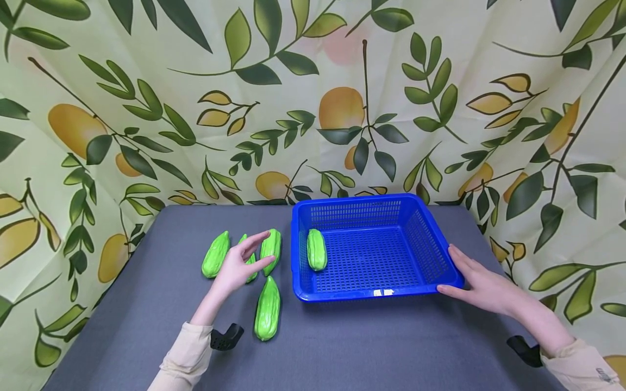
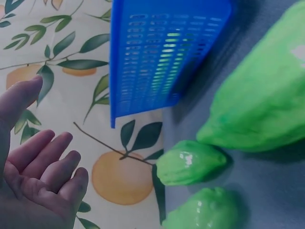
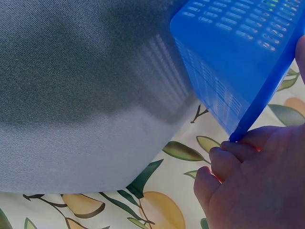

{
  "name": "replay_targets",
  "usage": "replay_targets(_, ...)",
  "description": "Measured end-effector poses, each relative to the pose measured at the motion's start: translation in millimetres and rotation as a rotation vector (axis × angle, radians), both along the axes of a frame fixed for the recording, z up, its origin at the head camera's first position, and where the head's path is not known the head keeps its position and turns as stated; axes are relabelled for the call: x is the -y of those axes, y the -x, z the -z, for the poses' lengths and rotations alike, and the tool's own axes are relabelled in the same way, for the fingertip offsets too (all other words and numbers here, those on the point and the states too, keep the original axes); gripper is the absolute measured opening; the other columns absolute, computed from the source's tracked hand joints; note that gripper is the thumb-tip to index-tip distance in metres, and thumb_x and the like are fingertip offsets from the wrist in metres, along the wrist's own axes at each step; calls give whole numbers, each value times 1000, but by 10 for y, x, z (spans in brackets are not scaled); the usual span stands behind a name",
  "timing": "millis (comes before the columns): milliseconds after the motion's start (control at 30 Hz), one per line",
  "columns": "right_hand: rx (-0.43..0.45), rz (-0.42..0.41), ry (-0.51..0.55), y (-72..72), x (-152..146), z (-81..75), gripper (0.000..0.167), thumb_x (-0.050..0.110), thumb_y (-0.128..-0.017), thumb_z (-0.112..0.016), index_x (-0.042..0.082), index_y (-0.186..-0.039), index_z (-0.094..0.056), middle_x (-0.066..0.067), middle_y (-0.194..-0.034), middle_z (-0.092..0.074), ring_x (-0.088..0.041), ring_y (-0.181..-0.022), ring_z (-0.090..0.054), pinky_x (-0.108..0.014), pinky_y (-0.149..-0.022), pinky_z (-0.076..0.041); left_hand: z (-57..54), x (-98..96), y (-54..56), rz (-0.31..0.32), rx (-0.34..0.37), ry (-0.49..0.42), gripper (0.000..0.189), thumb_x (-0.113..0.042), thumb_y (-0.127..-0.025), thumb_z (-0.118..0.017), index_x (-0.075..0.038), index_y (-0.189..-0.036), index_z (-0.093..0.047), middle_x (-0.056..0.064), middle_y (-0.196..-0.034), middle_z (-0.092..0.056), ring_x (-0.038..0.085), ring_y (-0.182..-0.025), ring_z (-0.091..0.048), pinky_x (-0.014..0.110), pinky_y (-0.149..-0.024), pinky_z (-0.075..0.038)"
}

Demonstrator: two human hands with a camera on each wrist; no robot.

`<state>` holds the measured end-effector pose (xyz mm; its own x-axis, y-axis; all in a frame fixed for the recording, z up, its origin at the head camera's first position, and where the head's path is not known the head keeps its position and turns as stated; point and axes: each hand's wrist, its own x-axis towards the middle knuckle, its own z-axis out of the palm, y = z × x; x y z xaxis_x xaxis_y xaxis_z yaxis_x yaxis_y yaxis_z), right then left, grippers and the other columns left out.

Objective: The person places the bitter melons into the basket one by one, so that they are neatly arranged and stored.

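My left hand (image 1: 240,265) hovers over a group of light-green ridged bitter melons on the table, thumb and fingers apart, with nothing held. Partly hidden beneath it lies one bitter melon (image 1: 251,260); another bitter melon (image 1: 216,255) is to its left and a third bitter melon (image 1: 271,251) to its right. Nearer the front lies a further bitter melon (image 1: 267,312). A blue plastic basket (image 1: 359,297) stands to the right, with one bitter melon (image 1: 317,250) inside against its left side. My right hand (image 1: 481,282) holds the basket's front right corner, thumb at the front rim, fingers along the right rim.
A grey cloth covers the table (image 1: 371,347). Behind and beside it hangs a curtain (image 1: 293,98) printed with leaves and orange fruit. A black strap piece (image 1: 227,337) sits at the left wrist, and another black piece (image 1: 524,351) at the right.
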<state>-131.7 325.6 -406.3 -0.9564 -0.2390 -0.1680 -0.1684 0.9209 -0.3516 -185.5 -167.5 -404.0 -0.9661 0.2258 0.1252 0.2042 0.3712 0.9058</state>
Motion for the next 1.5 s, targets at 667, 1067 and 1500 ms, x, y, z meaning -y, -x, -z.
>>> replay_targets(667,-10,-1,-7,6,-7,16,99,57,-87,-57,1,-151,-7,-31,-153,-16,-56,-131,-28,-71,-93,-34,223,116,-317,-69,-153,344,51,-21,-79,-77,-6,-125,-61,11,-126,-64,31,-120,-57,50,-99,-45)
replay_targets(1067,-7,-4,-10,18,-7,17,100,58,-87,-57,0,-151,-7,-32,-153,-15,-57,-131,-27,-71,-94,-34,330,121,-449,-7,-258,484,49,-22,-74,-80,-2,-117,-66,13,-116,-68,30,-112,-63,44,-93,-50)
replay_targets(1500,-9,-5,-14,29,-20,18,100,57,-87,-57,0,-151,-7,-32,-153,-15,-57,-131,-27,-72,-94,-32,454,57,-688,-140,-242,656,44,-33,-75,-78,-10,-111,-70,13,-114,-69,33,-113,-62,58,-78,-51)
